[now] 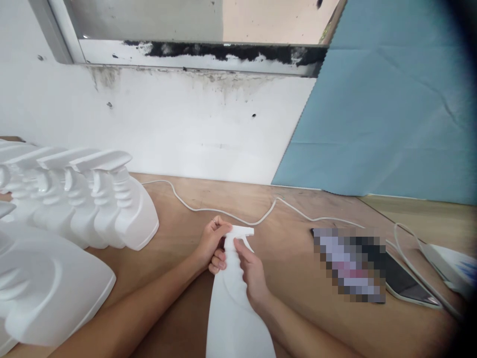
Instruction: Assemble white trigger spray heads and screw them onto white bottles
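A white spray bottle with a trigger head is in front of me, its base running off the lower edge of the view. My left hand is closed around the bottle's neck and the back of its head, with the thumb on top. From the other side my right hand wraps the ribbed neck below the nozzle, its thumb lying along the neck near the trigger. Some fingers of both hands are hidden behind the bottle.
Several white spray bottles stand in a row at the left, with a larger-looking white one nearer. A thin white cable crosses the wooden table. To the right lie a phone, partly blurred out, and a white box-like object.
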`<state>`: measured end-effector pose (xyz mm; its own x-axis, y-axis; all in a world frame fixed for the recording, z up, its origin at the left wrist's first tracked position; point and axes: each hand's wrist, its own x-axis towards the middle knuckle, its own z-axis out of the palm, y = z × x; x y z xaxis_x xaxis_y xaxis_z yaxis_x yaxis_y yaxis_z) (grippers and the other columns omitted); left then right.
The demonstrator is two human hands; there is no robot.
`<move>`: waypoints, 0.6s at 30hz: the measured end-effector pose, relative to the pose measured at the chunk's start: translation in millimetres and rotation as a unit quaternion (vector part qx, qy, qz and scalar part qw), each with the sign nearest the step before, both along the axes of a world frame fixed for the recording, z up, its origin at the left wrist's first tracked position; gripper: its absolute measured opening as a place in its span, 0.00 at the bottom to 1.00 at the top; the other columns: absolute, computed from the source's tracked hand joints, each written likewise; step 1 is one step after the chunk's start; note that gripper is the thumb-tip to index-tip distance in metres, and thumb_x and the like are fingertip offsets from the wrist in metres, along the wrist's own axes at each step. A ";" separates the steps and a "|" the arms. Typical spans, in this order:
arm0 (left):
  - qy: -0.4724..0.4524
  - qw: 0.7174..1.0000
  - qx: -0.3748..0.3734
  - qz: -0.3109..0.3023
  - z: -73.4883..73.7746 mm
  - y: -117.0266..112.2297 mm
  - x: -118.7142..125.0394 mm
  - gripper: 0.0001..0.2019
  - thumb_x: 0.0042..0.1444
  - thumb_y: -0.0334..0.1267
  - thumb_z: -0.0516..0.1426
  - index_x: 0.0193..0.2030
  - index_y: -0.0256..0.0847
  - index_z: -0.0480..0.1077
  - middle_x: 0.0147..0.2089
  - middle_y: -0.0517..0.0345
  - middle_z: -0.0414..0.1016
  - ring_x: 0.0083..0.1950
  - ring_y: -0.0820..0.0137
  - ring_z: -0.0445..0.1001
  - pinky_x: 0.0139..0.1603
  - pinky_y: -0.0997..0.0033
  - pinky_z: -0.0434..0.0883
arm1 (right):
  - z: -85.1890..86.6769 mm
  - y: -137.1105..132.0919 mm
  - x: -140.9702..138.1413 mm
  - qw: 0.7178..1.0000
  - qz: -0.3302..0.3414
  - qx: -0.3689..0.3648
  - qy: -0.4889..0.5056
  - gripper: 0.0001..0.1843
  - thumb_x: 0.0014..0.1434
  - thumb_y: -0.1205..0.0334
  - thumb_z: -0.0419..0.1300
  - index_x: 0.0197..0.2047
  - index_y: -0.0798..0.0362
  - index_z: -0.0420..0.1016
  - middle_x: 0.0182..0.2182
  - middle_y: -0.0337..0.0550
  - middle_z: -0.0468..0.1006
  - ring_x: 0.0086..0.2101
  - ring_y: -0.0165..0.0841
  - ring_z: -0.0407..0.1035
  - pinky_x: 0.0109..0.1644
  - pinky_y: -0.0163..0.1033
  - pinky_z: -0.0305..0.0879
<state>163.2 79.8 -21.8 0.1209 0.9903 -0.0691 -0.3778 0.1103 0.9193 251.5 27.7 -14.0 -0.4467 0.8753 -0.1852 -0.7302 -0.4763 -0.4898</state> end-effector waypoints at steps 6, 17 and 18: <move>0.009 1.000 -0.007 0.017 1.5 -0.6 0.8 0.15 0.44 0.43 0.61 0.25 0.42 0.57 0.17 0.70 0.58 0.15 0.82 0.56 0.14 0.84 0.53 | -2.6 0.2 1.1 1.000 -0.015 -0.011 0.003 0.10 0.53 0.55 0.57 0.27 0.52 0.67 0.15 0.36 0.63 0.17 0.31 0.59 0.23 0.38 0.58; 0.014 0.998 0.007 0.062 1.6 -2.6 0.6 0.15 0.42 0.40 0.61 0.23 0.41 0.56 0.18 0.69 0.58 0.17 0.82 0.57 0.16 0.85 0.56 | -1.4 1.0 3.1 1.000 -0.016 -0.007 0.004 0.14 0.54 0.52 0.56 0.27 0.55 0.68 0.18 0.40 0.66 0.19 0.30 0.60 0.24 0.37 0.59; 0.013 0.998 0.004 0.058 1.8 -2.6 0.5 0.14 0.42 0.40 0.61 0.23 0.41 0.56 0.18 0.69 0.58 0.16 0.82 0.57 0.16 0.85 0.55 | -0.5 0.9 2.8 1.000 -0.008 -0.002 0.007 0.13 0.53 0.53 0.57 0.26 0.55 0.68 0.18 0.40 0.66 0.19 0.30 0.60 0.25 0.37 0.59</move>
<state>163.7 77.3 -20.1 0.0042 0.9980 -0.0629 -0.3628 0.0601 0.9299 254.3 28.7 -14.5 -0.4359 0.8812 -0.1831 -0.7443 -0.4673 -0.4771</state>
